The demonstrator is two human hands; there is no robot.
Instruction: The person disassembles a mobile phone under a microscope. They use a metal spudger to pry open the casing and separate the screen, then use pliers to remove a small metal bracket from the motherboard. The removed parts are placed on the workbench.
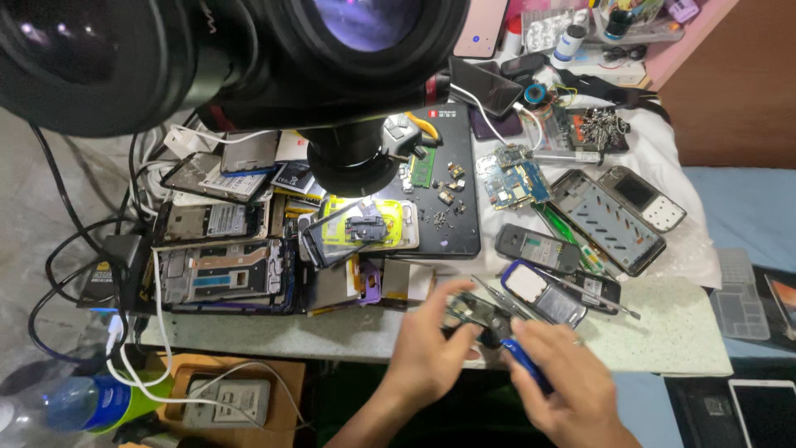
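My left hand (431, 348) grips a small opened phone part (470, 311) at the near edge of the workbench. My right hand (568, 382) holds a blue-handled tool (522, 358) whose dark tip rests against that part. Both hands are blurred by motion. Right behind them lie a small phone with a blue rim (543, 292), a dark keypad phone body (537, 247) and thin metal tweezers (497, 294).
A black microscope (249, 58) hangs over a black work mat (464, 224) strewn with screws. Stacked phone frames (220, 270) lie at the left, circuit boards (510, 178) and open housings (609, 220) at the right. Below the bench sit a wall socket (228, 402) and a bottle (83, 404).
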